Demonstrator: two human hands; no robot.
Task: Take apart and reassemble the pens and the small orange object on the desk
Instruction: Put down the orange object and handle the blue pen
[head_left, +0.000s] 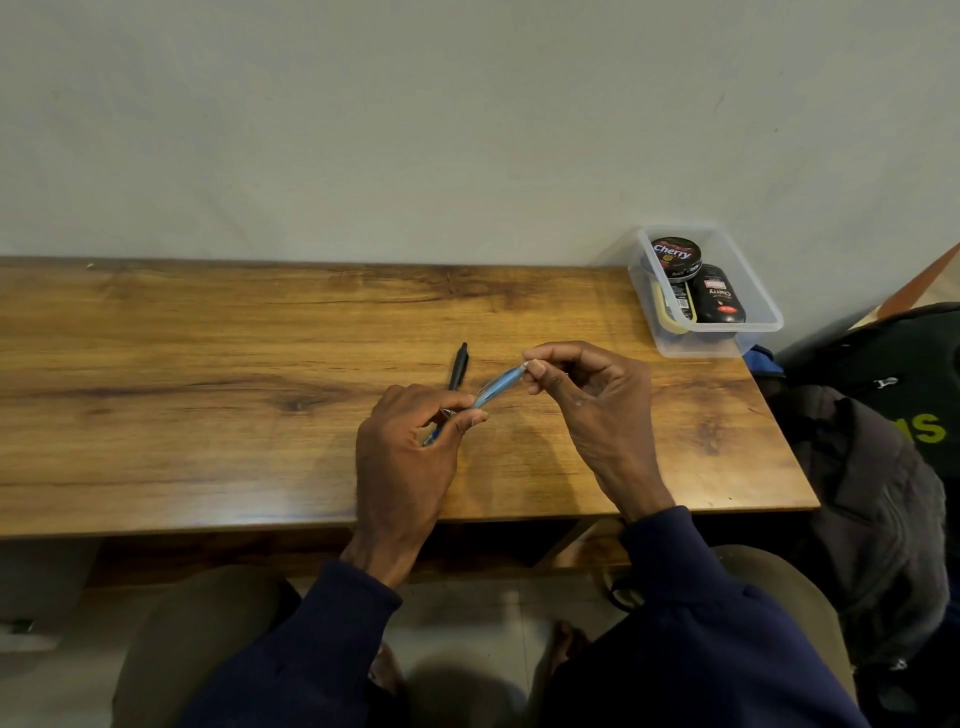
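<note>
Above desk, blue pen pinched between both hands' fingers.

One view here, worn on the person's head, facing forward and tipped well down. Wide lens: the wall fills the upper third of the frame and the desk spans the middle band. It's close in. The left hand and right hand sit near centre, sleeves run off the bottom edge, and the floor shows between them.

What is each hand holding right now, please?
Left hand: grips the blue pen by its lower barrel.
Right hand: pinches the pen's far tip.
</note>
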